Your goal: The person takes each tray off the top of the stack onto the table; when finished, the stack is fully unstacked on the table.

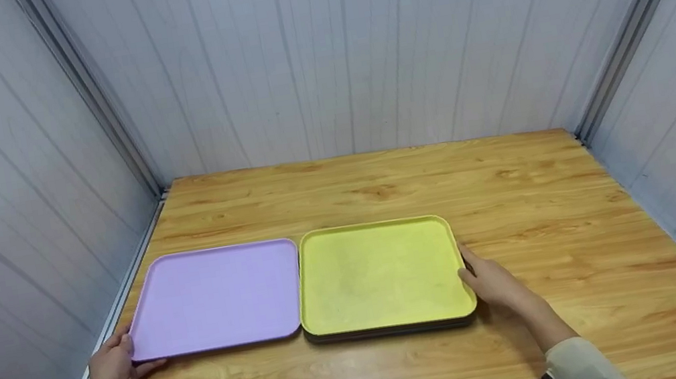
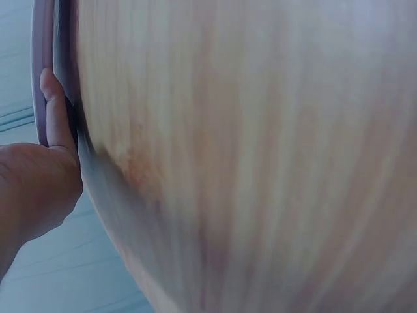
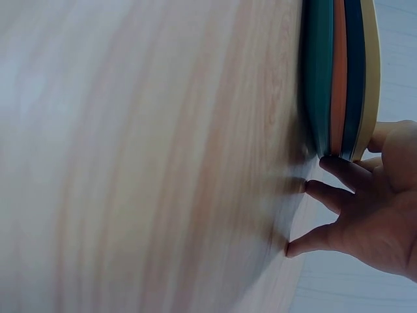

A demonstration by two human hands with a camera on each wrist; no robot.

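A purple tray (image 1: 216, 297) lies on the left, its right edge against a yellow tray (image 1: 382, 274). My left hand (image 1: 112, 371) holds the purple tray's near left corner, thumb along the front edge and fingers at the left side. In the left wrist view that thumb (image 2: 58, 117) lies against the purple rim, with a dark band beneath. The yellow tray tops a stack; the right wrist view shows dark blue, orange (image 3: 339, 85) and green (image 3: 317, 85) layers under it. My right hand (image 1: 495, 280) touches the stack's right side, thumb at the yellow rim, other fingers spread down to the table.
Both lots of trays stand on a wood-grain table (image 1: 407, 368). Pale panel walls (image 1: 317, 57) close in the back and both sides. A metal strip (image 1: 109, 327) runs along the table's left edge, close by my left hand.
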